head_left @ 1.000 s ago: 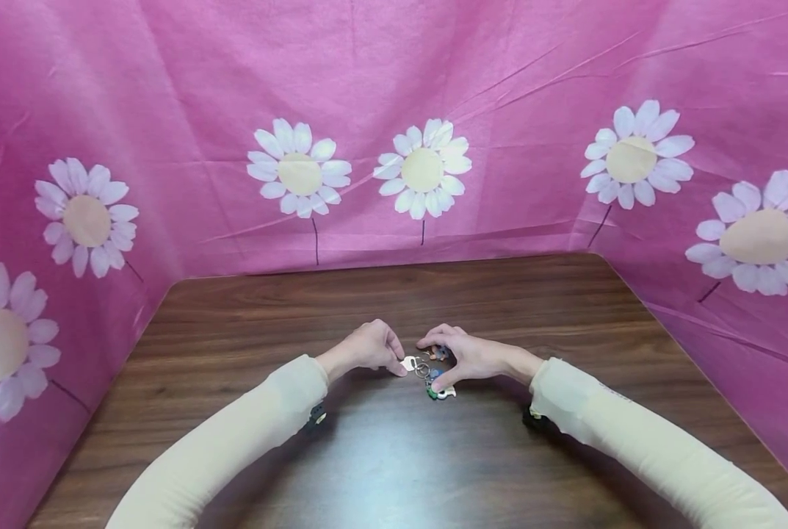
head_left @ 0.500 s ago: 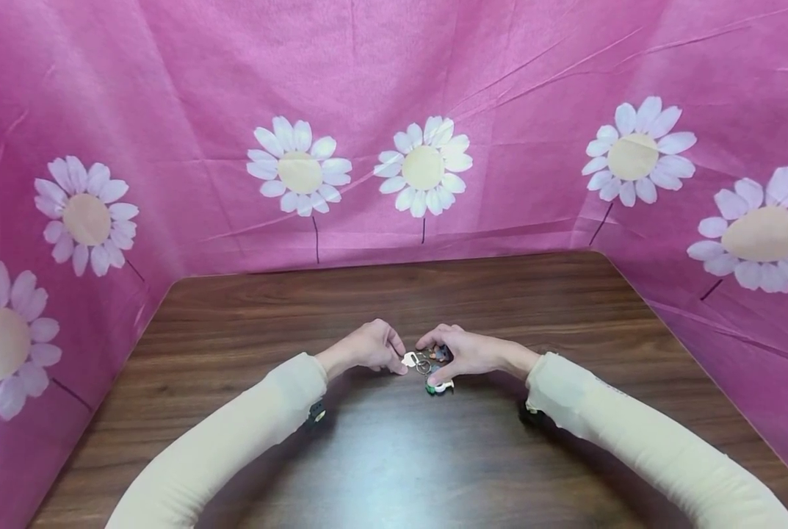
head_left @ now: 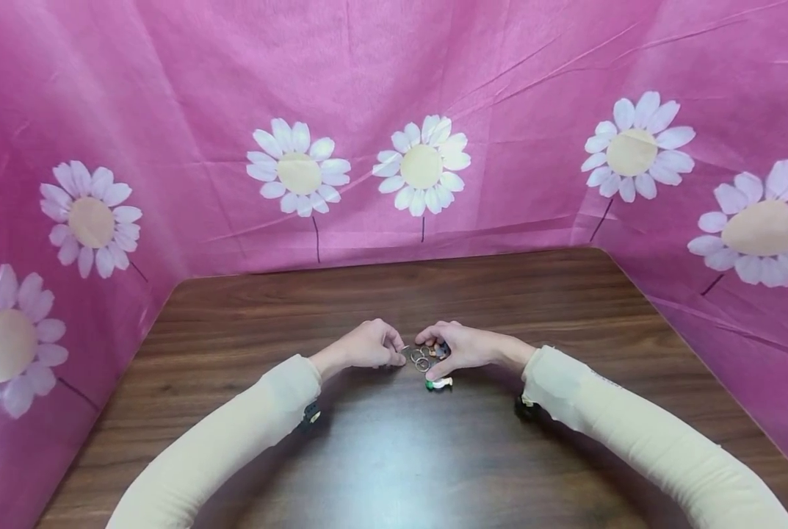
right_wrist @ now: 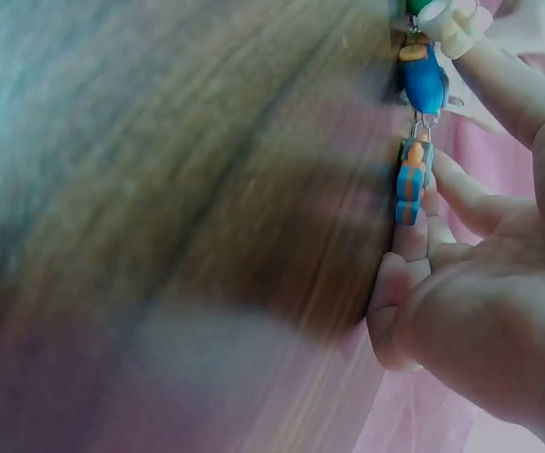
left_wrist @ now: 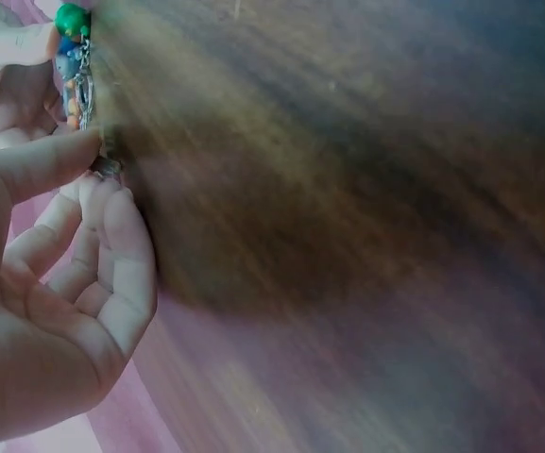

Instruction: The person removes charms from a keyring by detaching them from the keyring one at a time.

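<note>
My left hand [head_left: 372, 344] pinches a key [left_wrist: 110, 168] between thumb and fingertips; the key's face, now turned, is mostly hidden. Thin metal rings [head_left: 421, 371] link it to several small charms beside the right hand. My right hand [head_left: 466, 347] arches around these charms, thumb and index finger apart. Its thumb touches or lies right by a green and white charm [head_left: 441, 384]. In the right wrist view a blue charm [right_wrist: 425, 83] and a blue and orange figure [right_wrist: 409, 189] lie in front of the fingers. The left wrist view shows a green ball-like part [left_wrist: 72, 19].
The brown wooden table [head_left: 367, 470] carries the keyring and charms near its middle. Pink cloth [head_left: 394, 66] printed with white flowers stands along the back and both sides. Pale sleeves [head_left: 235, 430] cover both forearms.
The key in my left hand has turned, so its pale flat face no longer shows in the head view. The rings and the green and white charm have shifted slightly. The right hand stays around the charms.
</note>
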